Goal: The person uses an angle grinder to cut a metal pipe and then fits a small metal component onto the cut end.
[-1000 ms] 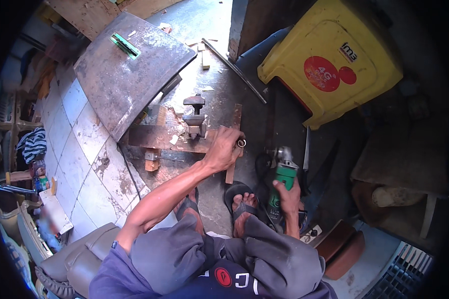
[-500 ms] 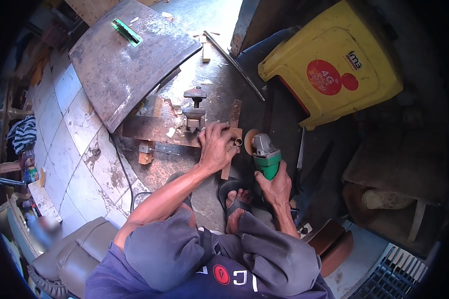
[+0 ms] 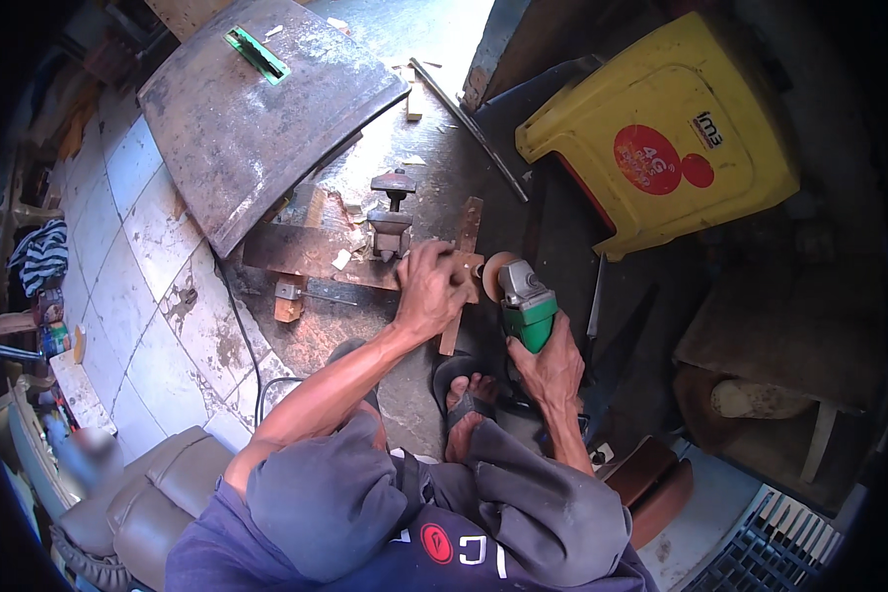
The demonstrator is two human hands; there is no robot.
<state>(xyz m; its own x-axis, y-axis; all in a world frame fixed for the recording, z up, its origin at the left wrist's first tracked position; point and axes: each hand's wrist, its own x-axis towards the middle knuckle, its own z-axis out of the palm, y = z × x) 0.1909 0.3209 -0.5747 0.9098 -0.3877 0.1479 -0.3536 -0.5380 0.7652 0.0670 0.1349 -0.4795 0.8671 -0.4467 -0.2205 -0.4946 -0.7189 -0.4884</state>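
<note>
Well, the right forearm [image 3: 567, 434] reaches in from five o'clock, and the right hand [image 3: 551, 367] wraps firmly around a grinder [image 3: 529, 318], thumb along its left side. The grinder sits at three o'clock from the left hand [image 3: 430, 291]: green body, grey metal head, thin brownish disc [image 3: 494, 278] just beside the fingers. The left hand rests half-curled over the end of a board [image 3: 306, 255]; whether it pinches anything is hidden. A metal clamp [image 3: 392, 227] stands at eleven o'clock from it.

The angle grinder [image 3: 530, 323] is green with a silver-grey head [image 3: 523, 283], its disc [image 3: 493, 280] tan-brown. The yellow stool [image 3: 735, 128] carries red dots [image 3: 647, 160]. The cloth [image 3: 41, 259] is striped dark and pale; the trousers [image 3: 548, 498] are grey, the shirt [image 3: 217, 543] bluish-purple.
</note>
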